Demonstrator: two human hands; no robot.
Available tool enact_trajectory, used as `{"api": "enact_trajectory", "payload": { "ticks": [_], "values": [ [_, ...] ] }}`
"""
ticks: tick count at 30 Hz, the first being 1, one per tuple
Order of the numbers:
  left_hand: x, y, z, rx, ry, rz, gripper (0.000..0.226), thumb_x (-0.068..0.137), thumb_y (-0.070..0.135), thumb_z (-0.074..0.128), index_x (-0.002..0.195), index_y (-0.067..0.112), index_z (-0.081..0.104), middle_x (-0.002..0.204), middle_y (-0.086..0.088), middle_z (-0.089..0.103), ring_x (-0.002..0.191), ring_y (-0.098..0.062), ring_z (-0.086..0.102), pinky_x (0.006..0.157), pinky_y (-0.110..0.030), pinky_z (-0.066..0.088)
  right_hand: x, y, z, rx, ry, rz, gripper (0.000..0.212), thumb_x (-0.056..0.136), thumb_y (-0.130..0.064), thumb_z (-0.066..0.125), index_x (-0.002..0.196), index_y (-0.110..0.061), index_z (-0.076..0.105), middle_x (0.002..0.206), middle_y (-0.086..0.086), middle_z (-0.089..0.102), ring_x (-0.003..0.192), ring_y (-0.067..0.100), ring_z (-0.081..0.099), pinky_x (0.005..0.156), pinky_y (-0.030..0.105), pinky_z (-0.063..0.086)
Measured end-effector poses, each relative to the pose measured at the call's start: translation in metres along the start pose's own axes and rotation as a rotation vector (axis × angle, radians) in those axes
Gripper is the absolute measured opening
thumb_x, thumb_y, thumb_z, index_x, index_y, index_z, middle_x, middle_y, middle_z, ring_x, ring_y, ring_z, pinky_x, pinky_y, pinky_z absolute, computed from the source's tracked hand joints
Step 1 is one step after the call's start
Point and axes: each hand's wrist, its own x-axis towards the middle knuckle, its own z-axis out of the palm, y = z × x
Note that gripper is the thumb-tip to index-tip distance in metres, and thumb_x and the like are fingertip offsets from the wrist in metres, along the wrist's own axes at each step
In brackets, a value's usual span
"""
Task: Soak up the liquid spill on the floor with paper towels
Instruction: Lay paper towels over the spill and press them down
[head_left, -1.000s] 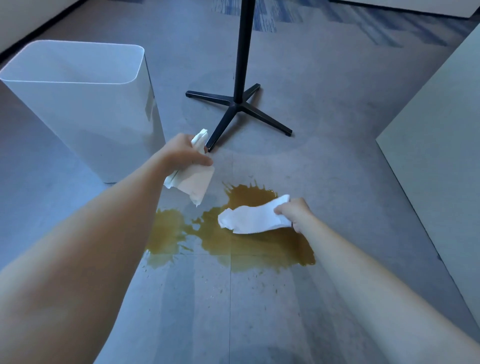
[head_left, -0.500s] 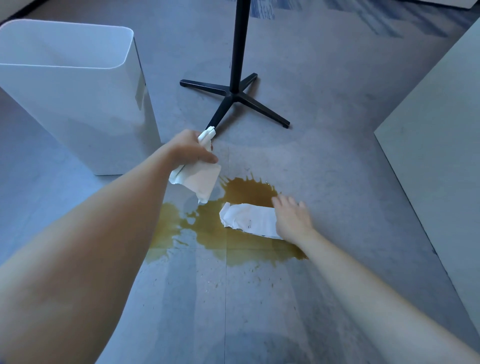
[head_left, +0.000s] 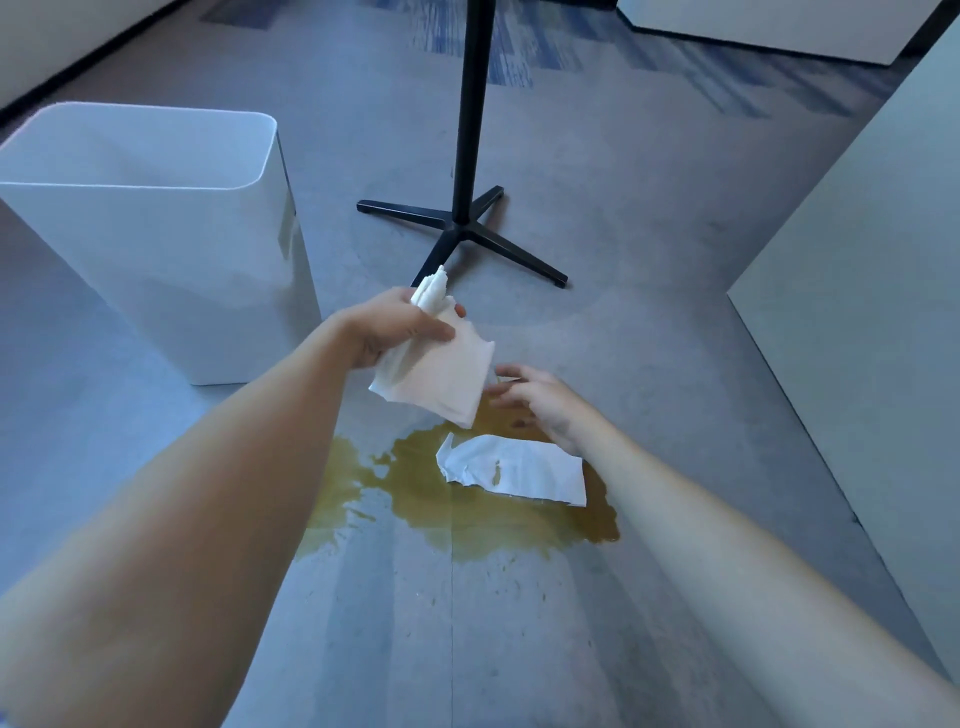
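Observation:
A brown liquid spill (head_left: 467, 509) spreads over the grey floor in front of me. One white paper towel (head_left: 514, 470) lies flat on the spill's right part, with no hand on it. My left hand (head_left: 395, 327) grips a folded stack of paper towels (head_left: 441, 374), which hangs above the spill's far edge. My right hand (head_left: 535, 400) hovers above the spill with loose fingers, reaching toward the hanging stack's right edge; I cannot tell whether it touches it.
A white waste bin (head_left: 156, 239) stands at the left. A black pole on a four-legged base (head_left: 462, 228) stands just beyond the spill. A pale cabinet panel (head_left: 857, 338) runs along the right. Small brown droplets dot the floor nearer to me.
My right hand has lifted off the towel, leaving it on the spill, and moved up toward the stack. My left hand has shifted right and nearer with the stack.

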Motion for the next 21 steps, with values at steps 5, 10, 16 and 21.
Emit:
{"api": "enact_trajectory", "payload": {
  "ticks": [5,10,16,21],
  "values": [
    [-0.001,0.01,0.007,-0.113,0.025,0.041,0.02,0.089,0.005,0.06,0.104,0.017,0.064,0.09,-0.001,0.07,0.077,-0.018,0.068,0.061,-0.025,0.053,-0.015,-0.031,0.011,0.37,-0.11,-0.015,0.027,0.094,-0.015,0.037,0.083,-0.011,0.061,0.071,0.006,0.061,0.067,0.024,0.058,0.058,0.03,0.049],
    [0.0,0.018,0.005,-0.127,0.194,0.036,0.029,0.085,0.008,0.063,0.113,0.012,0.059,0.101,-0.01,0.067,0.088,-0.027,0.065,0.074,-0.036,0.053,-0.016,-0.056,0.014,0.389,0.039,-0.033,0.034,0.09,-0.047,0.05,0.096,-0.016,0.062,0.082,0.004,0.062,0.074,0.022,0.058,0.06,0.029,0.047],
    [-0.007,0.021,0.006,-0.172,0.18,0.0,0.024,0.087,0.024,0.067,0.105,0.011,0.06,0.103,-0.011,0.068,0.088,-0.027,0.066,0.079,-0.041,0.054,-0.023,-0.084,0.008,0.154,0.241,-0.105,0.025,0.086,-0.008,0.064,0.11,-0.006,0.059,0.107,0.016,0.067,0.089,0.029,0.065,0.07,0.036,0.054],
    [-0.012,0.024,-0.002,-0.224,0.215,0.005,0.074,0.066,0.068,0.065,0.118,0.015,0.062,0.107,-0.008,0.07,0.093,-0.024,0.069,0.078,-0.035,0.055,-0.029,-0.117,-0.017,0.054,0.358,-0.251,0.011,0.083,-0.001,0.057,0.088,-0.011,0.061,0.092,0.01,0.065,0.082,0.027,0.063,0.068,0.033,0.052]
  ]
}}
